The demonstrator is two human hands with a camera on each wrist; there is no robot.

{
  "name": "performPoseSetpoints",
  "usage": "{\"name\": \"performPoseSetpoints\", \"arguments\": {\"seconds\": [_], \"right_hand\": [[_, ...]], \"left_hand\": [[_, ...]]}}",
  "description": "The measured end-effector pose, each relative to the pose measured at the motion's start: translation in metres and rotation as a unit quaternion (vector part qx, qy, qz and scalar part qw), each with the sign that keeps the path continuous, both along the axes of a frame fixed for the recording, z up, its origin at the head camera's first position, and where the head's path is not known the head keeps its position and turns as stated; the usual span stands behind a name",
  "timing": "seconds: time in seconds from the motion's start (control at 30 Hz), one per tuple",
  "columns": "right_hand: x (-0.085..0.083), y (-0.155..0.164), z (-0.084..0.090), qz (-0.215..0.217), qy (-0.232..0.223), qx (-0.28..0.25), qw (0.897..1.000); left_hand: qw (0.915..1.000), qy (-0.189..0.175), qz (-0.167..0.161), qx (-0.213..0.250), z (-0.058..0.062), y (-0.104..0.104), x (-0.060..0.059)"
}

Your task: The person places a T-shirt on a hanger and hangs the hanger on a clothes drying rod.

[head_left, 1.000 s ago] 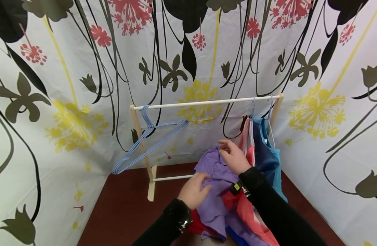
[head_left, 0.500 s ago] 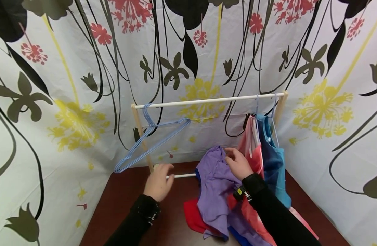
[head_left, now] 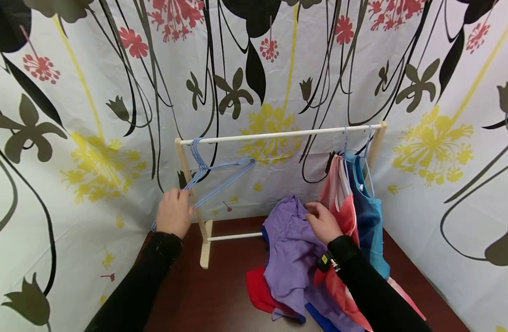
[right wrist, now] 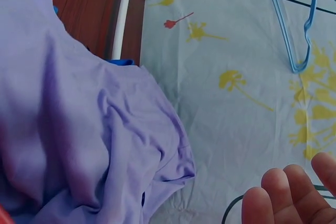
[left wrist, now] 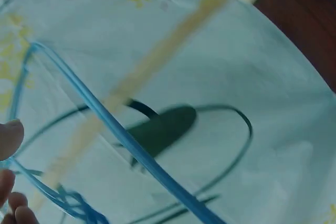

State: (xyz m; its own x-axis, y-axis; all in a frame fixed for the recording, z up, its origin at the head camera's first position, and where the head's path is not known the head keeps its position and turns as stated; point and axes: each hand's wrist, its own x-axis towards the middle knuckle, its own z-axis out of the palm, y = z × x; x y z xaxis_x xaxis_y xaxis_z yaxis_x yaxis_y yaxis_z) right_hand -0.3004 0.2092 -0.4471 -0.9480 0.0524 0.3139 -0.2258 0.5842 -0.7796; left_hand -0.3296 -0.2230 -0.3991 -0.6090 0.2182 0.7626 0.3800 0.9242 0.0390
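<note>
My left hand [head_left: 174, 213] is up at the lower end of the blue wire hangers [head_left: 214, 177] that hang at the left end of the small wooden rack [head_left: 279, 135]. In the left wrist view its fingertips [left wrist: 8, 139] curl round a blue hanger wire [left wrist: 142, 161]. My right hand [head_left: 320, 222] holds up the top of a purple shirt [head_left: 291, 251], which drapes down over a pile of clothes. The right wrist view shows the purple shirt [right wrist: 79, 145] and my fingers [right wrist: 283, 195] beside it.
A pink-red garment [head_left: 341, 198] and a blue one [head_left: 368, 216] hang at the rack's right end. Red cloth [head_left: 258, 290] lies on the dark brown table [head_left: 187, 295]. A flowered curtain [head_left: 71, 138] closes in the back and both sides.
My left hand left the purple shirt, moved left and up past the rack's foot, and took hold of the blue hangers. The right hand stayed on the shirt.
</note>
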Motion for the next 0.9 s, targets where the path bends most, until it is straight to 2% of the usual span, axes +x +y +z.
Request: {"name": "performPoseSetpoints", "arguments": {"seconds": [0.17,0.4,0.5,0.57,0.67,0.77,0.87,0.9], "right_hand": [[0.001,0.003,-0.003,-0.001,-0.011,0.008,1.000],[0.004,0.007,-0.006,0.000,-0.009,0.013,1.000],[0.005,0.007,-0.007,0.001,-0.017,0.015,1.000],[0.005,0.007,-0.008,0.001,-0.022,0.013,1.000],[0.005,0.005,-0.008,-0.001,-0.026,0.013,1.000],[0.005,0.003,-0.008,0.000,-0.025,0.018,1.000],[0.005,0.002,-0.008,0.001,-0.025,0.025,0.999],[0.005,0.002,-0.008,0.003,-0.026,0.028,0.999]], "left_hand": [[0.9990,-0.027,0.037,0.002,0.001,-0.017,-0.008],[0.9992,-0.032,0.025,0.003,0.004,-0.020,-0.006],[0.9955,-0.084,0.021,0.039,0.009,-0.016,0.001],[0.9871,-0.141,0.016,0.074,0.013,-0.012,0.007],[0.9695,-0.218,0.007,0.112,0.021,-0.007,0.015],[0.9470,-0.293,-0.020,0.129,0.028,-0.004,0.018],[0.9258,-0.347,-0.065,0.135,0.031,-0.003,0.017],[0.9137,-0.370,-0.081,0.146,0.031,-0.003,0.017]]}}
